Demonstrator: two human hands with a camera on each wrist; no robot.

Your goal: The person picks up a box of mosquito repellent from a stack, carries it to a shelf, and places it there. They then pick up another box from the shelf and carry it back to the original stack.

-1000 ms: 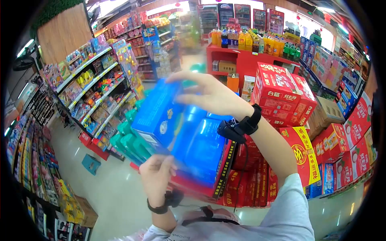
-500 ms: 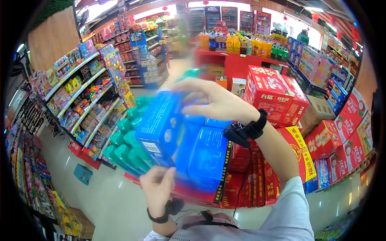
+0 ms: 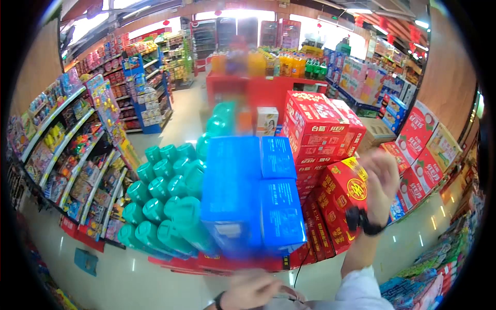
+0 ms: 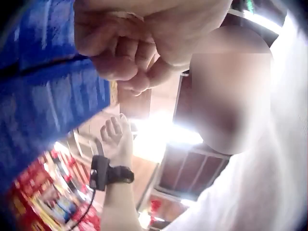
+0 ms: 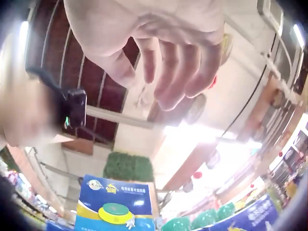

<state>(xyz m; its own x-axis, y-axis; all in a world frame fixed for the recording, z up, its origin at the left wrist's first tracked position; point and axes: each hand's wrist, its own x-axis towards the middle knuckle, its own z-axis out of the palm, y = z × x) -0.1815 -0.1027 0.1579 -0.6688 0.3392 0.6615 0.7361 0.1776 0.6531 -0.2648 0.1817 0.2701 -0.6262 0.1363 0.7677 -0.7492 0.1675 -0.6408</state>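
A tall blue box [image 3: 232, 181] stands on the display beside smaller-looking blue boxes [image 3: 281, 212]; its front is blurred. My left hand [image 3: 253, 287] is low, close to the body in front of the boxes. Its fingers are loosely curled around nothing, and blue boxes [image 4: 53, 96] fill the left side of the left wrist view. Raised to the right, near the red and yellow cartons [image 3: 341, 186], is my right hand [image 3: 381, 178], fingers relaxed and holding nothing. Below it in the right wrist view is a blue box [image 5: 118, 202] printed with a green and yellow disc.
Rows of teal bottles [image 3: 155, 209] crowd the left of the blue boxes. Stacked red cartons [image 3: 318, 121] rise behind to the right. A snack shelf [image 3: 72, 139] runs along the left, and a small blue stool [image 3: 86, 261] is on the floor.
Both hands have come off the tall blue box, which now stands upright by the other boxes. The left hand dropped toward the body; the right swung out right. The head view turned right.
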